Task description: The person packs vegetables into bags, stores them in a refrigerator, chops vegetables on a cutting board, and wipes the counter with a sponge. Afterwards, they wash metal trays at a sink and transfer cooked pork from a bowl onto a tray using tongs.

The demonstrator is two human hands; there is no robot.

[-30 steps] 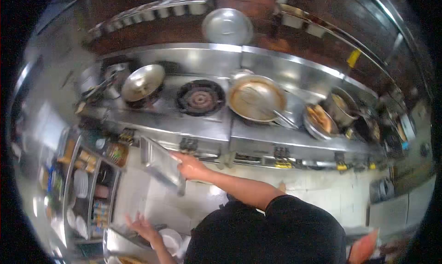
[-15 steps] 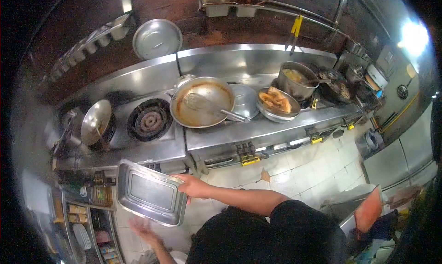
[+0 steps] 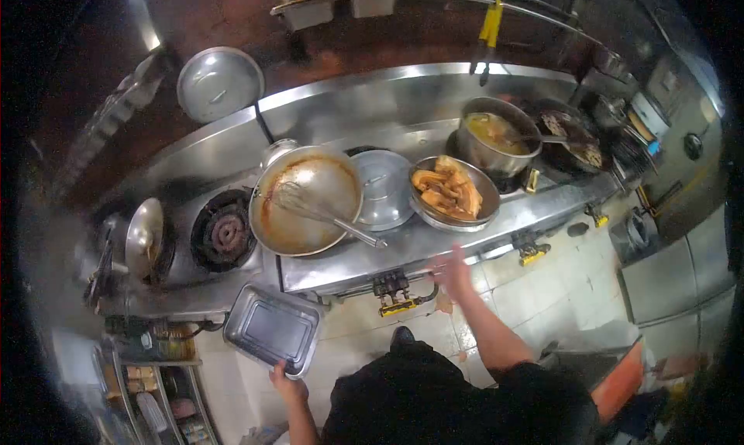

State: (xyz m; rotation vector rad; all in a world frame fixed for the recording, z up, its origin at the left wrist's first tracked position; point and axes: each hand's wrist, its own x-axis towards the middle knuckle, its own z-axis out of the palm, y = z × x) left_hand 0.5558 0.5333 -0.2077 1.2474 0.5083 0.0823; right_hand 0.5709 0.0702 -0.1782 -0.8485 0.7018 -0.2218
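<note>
My left hand [image 3: 288, 384] grips the near edge of a rectangular metal tray [image 3: 273, 330], held tilted below the counter's front edge, its inside bare. My right hand [image 3: 452, 273] is raised with fingers spread, slightly blurred, holding nothing. It is just below a metal bowl [image 3: 494, 201] of browned meat pieces [image 3: 449, 189] on the counter. Left of that bowl lies a round metal lid [image 3: 381, 189]. Beside the lid sits a wide pan [image 3: 310, 232] with brown residue and a whisk [image 3: 329, 214] resting in it.
A pot [image 3: 500, 158] with liquid and a ladle stands behind the bowl, with a dark wok [image 3: 573, 146] to its right. A burner [image 3: 225, 229] and an upright pan [image 3: 145, 239] are at the left. Shelves [image 3: 159, 402] stand lower left; gas valves [image 3: 395, 294] line the counter front.
The tray has passed from my right hand to my left hand. My right hand has let go and moved right toward the bowl of meat. The view has shifted right along the counter.
</note>
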